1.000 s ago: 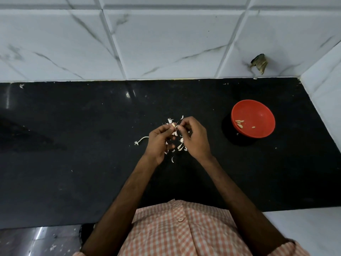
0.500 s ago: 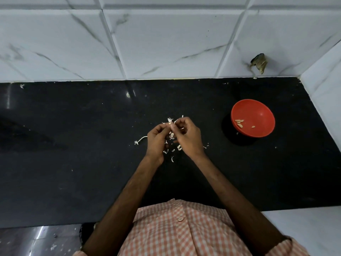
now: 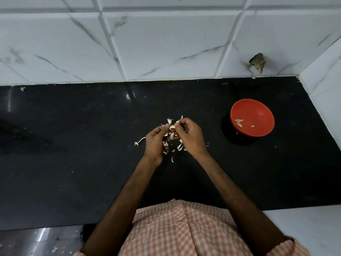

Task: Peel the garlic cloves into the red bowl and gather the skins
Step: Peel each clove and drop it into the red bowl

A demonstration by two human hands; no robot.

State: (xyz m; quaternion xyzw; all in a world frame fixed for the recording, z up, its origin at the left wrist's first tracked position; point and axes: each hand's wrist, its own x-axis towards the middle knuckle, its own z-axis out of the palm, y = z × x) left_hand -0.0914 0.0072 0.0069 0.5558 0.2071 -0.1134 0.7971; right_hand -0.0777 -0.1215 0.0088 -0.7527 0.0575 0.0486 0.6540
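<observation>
Garlic clove sits at the centre of the frame, pinched between the curled fingertips of our left hand and our right hand, just above the scattered skins. We judge it could slip from so small a pinch and drop among the skins, or a flick could send flakes farther across the black counter. The red bowl stands well apart at the right, near the side wall, with an open stretch of counter between.

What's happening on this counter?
A person is peeling garlic. The left hand and right hand both pinch one garlic clove above a scatter of loose skins on the black counter. A few peeled cloves already lie in the red bowl off to the right.
</observation>
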